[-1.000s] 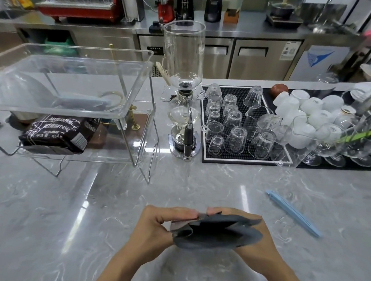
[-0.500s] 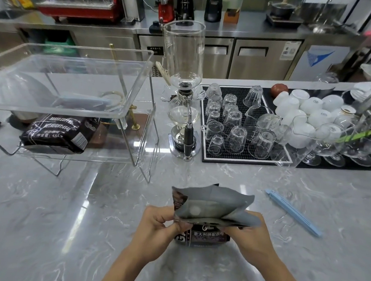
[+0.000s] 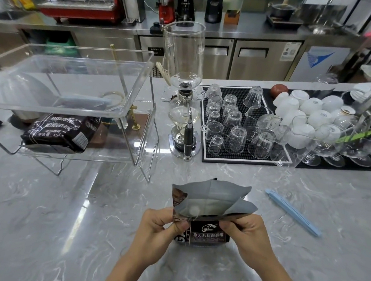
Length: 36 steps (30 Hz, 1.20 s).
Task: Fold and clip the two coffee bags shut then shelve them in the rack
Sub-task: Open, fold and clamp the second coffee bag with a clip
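A dark coffee bag (image 3: 209,234) with a silver-grey open top stands on the marble counter near me. My left hand (image 3: 159,230) pinches its left top corner and my right hand (image 3: 244,233) pinches the right one, with the top spread upward. A light blue sealing clip (image 3: 293,212) lies on the counter to the right, apart from both hands. Another black coffee bag (image 3: 59,132) lies on the lower shelf of the clear acrylic rack (image 3: 138,107) at the left, with a blue clip (image 3: 82,101) seen above it.
A glass siphon coffee maker (image 3: 184,96) stands right of the rack. A black mat (image 3: 246,126) holds several upturned glasses, with white cups (image 3: 308,111) and stemmed glasses (image 3: 340,149) beyond. Steel cabinets and machines line the back counter.
The bag's top was folded flat between my hands a second ago. It has since been unfolded and stands open, and the printed front of the bag now shows.
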Available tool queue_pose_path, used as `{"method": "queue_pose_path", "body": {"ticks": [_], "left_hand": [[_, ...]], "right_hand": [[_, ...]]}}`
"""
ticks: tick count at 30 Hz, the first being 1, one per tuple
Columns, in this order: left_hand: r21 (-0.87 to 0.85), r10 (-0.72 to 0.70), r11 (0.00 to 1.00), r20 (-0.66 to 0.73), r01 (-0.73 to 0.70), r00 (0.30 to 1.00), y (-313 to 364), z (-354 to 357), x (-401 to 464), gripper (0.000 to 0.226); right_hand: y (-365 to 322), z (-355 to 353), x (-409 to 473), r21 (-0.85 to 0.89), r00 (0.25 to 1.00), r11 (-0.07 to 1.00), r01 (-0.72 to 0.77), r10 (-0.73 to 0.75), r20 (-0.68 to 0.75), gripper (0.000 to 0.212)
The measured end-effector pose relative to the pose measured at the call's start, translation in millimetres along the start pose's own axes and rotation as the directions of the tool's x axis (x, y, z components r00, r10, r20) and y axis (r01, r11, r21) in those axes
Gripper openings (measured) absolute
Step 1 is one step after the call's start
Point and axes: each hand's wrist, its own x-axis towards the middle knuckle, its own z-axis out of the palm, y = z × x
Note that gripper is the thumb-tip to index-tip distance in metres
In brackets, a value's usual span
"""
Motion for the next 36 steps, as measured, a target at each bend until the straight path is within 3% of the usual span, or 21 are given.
{"method": "queue_pose_path", "body": {"ticks": [3, 7, 9, 12, 18, 26, 30, 36], "left_hand": [[0.02, 0.012, 1.0, 0.007, -0.012, 1.0, 1.3, 0.4, -0.5, 0.037], [0.094, 0.024, 0.995, 0.014, -0.025, 1.0, 6.2, 0.3, 1.0, 0.016], [0.146, 0.024, 0.989, 0.038, -0.029, 0.999, 11.9, -1.8, 4.0, 0.02], [0.212, 0.033, 0.976, 0.07, -0.047, 0.997, 20.4, -2.9, 10.8, 0.031], [0.066, 0.066, 0.995, 0.047, -0.069, 0.997, 31.6, 11.2, 17.6, 0.044], [-0.066, 0.099, 0.993, 0.002, -0.098, 0.995, 19.9, 15.7, 16.3, 0.016], [-0.044, 0.097, 0.994, -0.015, -0.098, 0.995, 19.5, 14.7, 16.4, 0.038], [-0.068, 0.079, 0.995, 0.013, -0.078, 0.997, 17.0, 9.7, 14.9, 0.041]], "right_hand": [[-2.3, 0.8, -0.8, -0.019, 1.0, 1.0, -0.012, 0.012, -0.005, 0.041], [-5.2, 1.5, -2.1, -0.049, 0.998, 0.997, -0.065, 0.063, -0.025, 0.031], [-7.7, 1.8, -2.0, -0.066, 0.997, 0.995, -0.075, 0.073, -0.026, 0.024], [-8.5, 2.0, -1.8, -0.085, 0.998, 0.995, -0.058, 0.057, -0.005, 0.031], [-16.2, 13.1, 5.0, -0.012, 0.998, 0.999, -0.053, 0.053, -0.043, 0.022], [-27.8, 20.2, 6.5, 0.063, 0.999, 0.998, -0.007, 0.01, -0.045, 0.024], [-30.3, 20.3, 6.1, 0.112, 0.996, 0.994, -0.013, 0.022, -0.081, 0.035], [-30.9, 15.4, 3.2, 0.113, 0.998, 0.993, -0.026, 0.033, -0.062, 0.035]]}}
